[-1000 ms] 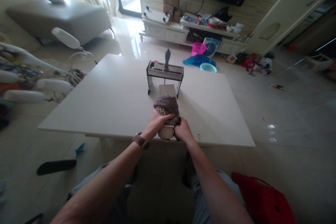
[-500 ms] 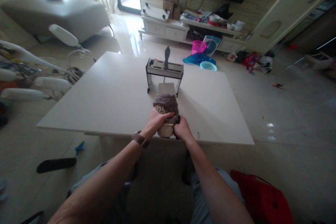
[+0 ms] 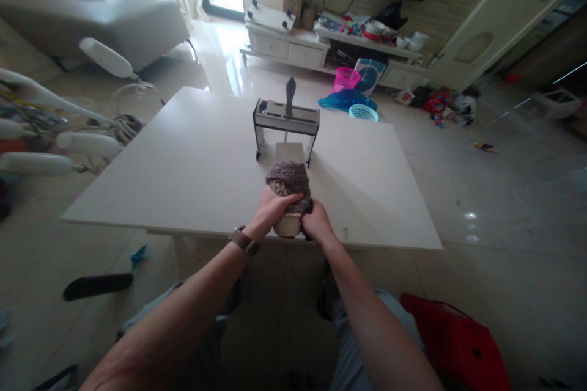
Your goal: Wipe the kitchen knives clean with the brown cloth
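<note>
A fuzzy grey-brown slipper-like item (image 3: 293,178) with a beige sole end is held above the near edge of the white table (image 3: 183,165). My left hand (image 3: 275,204) is wrapped round its left side, thumb across the top; a brown-strapped watch is on that wrist. At its right side, my right hand (image 3: 317,221) is closed on a small black object (image 3: 309,208), mostly hidden by the fingers. Just beyond stands a frame-like device (image 3: 287,117) with an upright dark handle and a pale plate (image 3: 290,151) under it.
Beyond the table are a pink basket (image 3: 347,79), a light-blue basket (image 3: 364,113) and a white TV cabinet (image 3: 288,49). White-padded equipment (image 3: 92,145) stands at the left. A red bag (image 3: 454,342) lies at the lower right.
</note>
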The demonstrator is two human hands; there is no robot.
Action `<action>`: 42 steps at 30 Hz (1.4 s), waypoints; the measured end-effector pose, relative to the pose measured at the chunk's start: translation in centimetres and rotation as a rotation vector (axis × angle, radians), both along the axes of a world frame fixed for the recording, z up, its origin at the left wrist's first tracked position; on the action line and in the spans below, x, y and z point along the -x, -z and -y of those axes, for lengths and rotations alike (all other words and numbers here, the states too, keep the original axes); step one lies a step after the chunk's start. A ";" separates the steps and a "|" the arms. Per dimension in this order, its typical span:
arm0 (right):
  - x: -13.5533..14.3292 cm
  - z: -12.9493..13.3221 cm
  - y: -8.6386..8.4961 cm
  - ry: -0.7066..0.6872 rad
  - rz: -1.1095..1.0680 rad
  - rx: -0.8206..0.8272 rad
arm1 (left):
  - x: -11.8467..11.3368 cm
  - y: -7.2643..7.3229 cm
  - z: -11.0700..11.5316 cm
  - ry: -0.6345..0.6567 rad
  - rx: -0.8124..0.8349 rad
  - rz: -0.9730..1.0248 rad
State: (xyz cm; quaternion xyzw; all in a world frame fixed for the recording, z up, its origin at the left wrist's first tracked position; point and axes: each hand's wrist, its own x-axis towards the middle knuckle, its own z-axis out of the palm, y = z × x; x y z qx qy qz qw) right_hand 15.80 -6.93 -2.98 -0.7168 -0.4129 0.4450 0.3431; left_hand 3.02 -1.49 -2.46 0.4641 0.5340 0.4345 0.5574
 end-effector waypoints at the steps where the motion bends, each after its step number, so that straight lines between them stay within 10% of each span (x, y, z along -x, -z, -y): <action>1: 0.0 0.0 0.0 -0.003 -0.001 -0.001 | 0.0 0.0 0.0 -0.003 0.000 0.007; 42: 0.9 -0.1 0.0 0.007 -0.081 -0.007 | 0.8 -0.5 -0.1 0.003 -0.001 -0.005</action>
